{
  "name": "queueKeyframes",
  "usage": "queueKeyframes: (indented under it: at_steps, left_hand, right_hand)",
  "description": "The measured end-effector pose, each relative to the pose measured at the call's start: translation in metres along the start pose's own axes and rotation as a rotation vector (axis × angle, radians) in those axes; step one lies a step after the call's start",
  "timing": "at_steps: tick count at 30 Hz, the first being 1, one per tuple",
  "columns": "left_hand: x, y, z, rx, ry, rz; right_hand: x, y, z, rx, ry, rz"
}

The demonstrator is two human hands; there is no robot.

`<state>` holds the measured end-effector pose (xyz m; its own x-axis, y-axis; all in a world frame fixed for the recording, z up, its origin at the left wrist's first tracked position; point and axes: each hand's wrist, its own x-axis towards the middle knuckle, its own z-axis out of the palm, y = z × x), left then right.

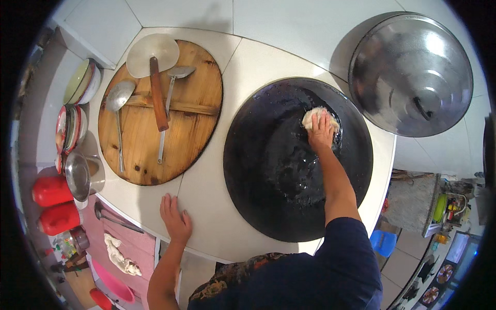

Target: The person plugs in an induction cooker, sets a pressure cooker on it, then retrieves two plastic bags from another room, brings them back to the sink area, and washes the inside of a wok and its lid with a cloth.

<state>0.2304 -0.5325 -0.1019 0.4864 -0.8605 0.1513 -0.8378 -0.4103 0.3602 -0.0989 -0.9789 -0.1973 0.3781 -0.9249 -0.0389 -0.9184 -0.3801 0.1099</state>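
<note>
A large black wok point(267, 155) is set into the tiled counter, with a wet sheen and some water in it. My right hand point(321, 133) presses a whitish scrubbing cloth or pad point(313, 116) against the wok's upper right wall; the exact kind of pad is unclear. My left hand point(174, 219) rests flat on the counter's front edge, fingers apart, holding nothing. Beyond it lies a round wooden lid point(186, 143). On this lid are a wide scoop with a wooden handle point(158, 97), a metal ladle point(120, 97) and a metal spatula point(181, 72).
A big domed metal lid point(410, 77) leans on the wall at the right. Enamel bowls point(79, 83), a metal pot point(79, 174) and red containers point(58, 219) stand at the left. A white cloth point(116, 252) and another ladle point(116, 219) lie on a pink surface.
</note>
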Motion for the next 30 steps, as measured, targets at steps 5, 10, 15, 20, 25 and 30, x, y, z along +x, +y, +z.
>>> queueKeyframes:
  at_steps: [5,10,15,20,25,30]
  left_hand:
    - [0.002,0.005,-0.003,-0.009,0.012,0.008]
    - [-0.002,0.003,-0.001,-0.031,0.055,0.022]
    - [-0.005,0.002,-0.001,-0.04,0.063,-0.009]
    - [-0.014,-0.006,0.003,0.002,0.104,-0.012]
    - [-0.01,-0.004,0.005,-0.011,0.127,0.068]
    - [-0.012,-0.004,0.006,0.027,0.127,0.048]
  right_hand:
    - [-0.065,0.01,0.022,-0.07,-0.219,0.109]
    - [-0.136,-0.024,0.025,0.0,-0.316,0.124]
    - [-0.177,-0.042,-0.024,0.175,-0.452,0.015]
    - [-0.225,-0.049,-0.093,1.239,-0.356,0.417]
    - [-0.271,0.0,-0.065,0.892,-0.31,0.249]
    - [-0.296,-0.015,-0.085,0.396,-0.173,-0.153]
